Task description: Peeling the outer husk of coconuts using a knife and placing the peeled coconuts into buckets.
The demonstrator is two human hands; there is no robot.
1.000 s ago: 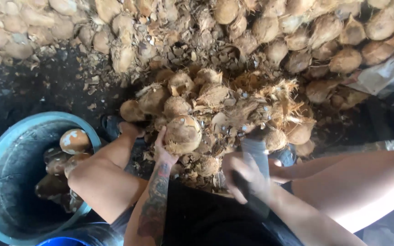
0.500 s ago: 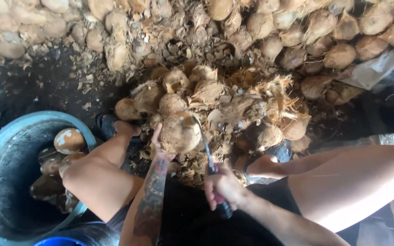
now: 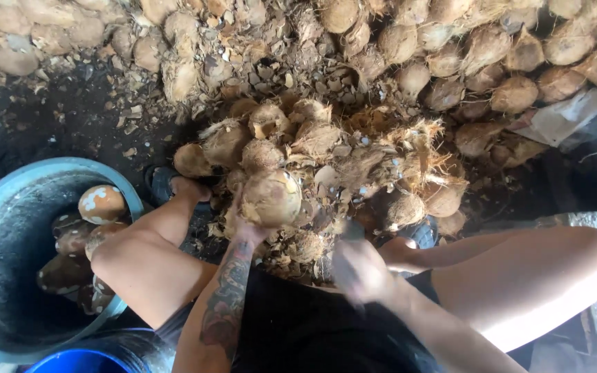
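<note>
My left hand (image 3: 242, 226) grips a round, partly husked coconut (image 3: 271, 198) and holds it up in front of my knees. My right hand (image 3: 358, 271) is a motion blur just right of it, closed around the handle of a chopping knife (image 3: 347, 233); the blade shows only as a faint grey smear near the coconut. Husked shells and fibre (image 3: 354, 162) lie heaped right behind the held coconut.
A big blue-grey tub (image 3: 127, 185) at my left knee holds several peeled coconuts (image 3: 101, 203). A blue bucket (image 3: 81, 361) sits at the bottom edge. A long pile of unhusked coconuts (image 3: 450, 59) fills the far side. My bare legs (image 3: 540, 276) flank the work spot on dark ground.
My right hand with the knife has swung down and back toward my lap, then up again into a blur. The left hand keeps the coconut in about the same place.
</note>
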